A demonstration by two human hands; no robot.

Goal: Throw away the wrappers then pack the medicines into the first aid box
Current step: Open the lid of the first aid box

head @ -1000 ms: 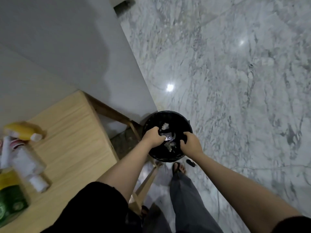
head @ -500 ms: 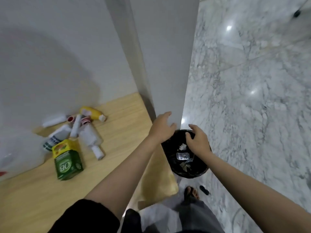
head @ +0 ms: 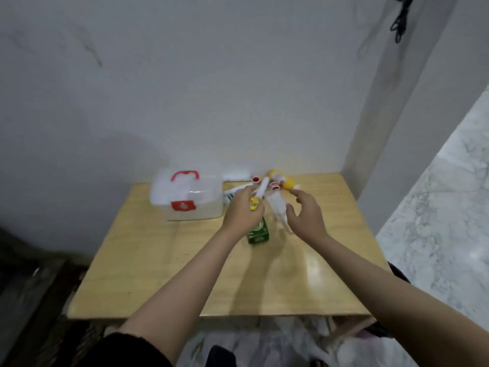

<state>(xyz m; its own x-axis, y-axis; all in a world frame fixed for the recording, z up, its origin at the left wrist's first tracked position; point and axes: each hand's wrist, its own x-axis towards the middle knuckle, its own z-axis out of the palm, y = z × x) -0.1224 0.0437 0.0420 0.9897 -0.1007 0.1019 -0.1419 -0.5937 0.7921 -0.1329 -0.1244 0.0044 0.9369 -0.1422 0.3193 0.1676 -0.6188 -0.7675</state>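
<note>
While both my hands hang over the medicine pile at the back of the counter (head: 148, 274), neither grips anything I can make out. Left hand (head: 242, 214): fingers loosely curled, sitting over the green carton (head: 258, 231); the blur hides whether it touches it. Right hand (head: 307, 213): spread open, thumb apart from fingers, just right of a clear bottle (head: 276, 206) lying on its side. Behind the hands, blurred: a yellow bottle (head: 287, 183), red-capped tubes (head: 263, 188), a white item (head: 236, 176) by the wall. First aid box (head: 186, 194), clear with red handle and red latch, sits on the counter left of the pile, near the wall, just beside my left hand; lid looks down. Marble floor (head: 436, 221) on the right.
</note>
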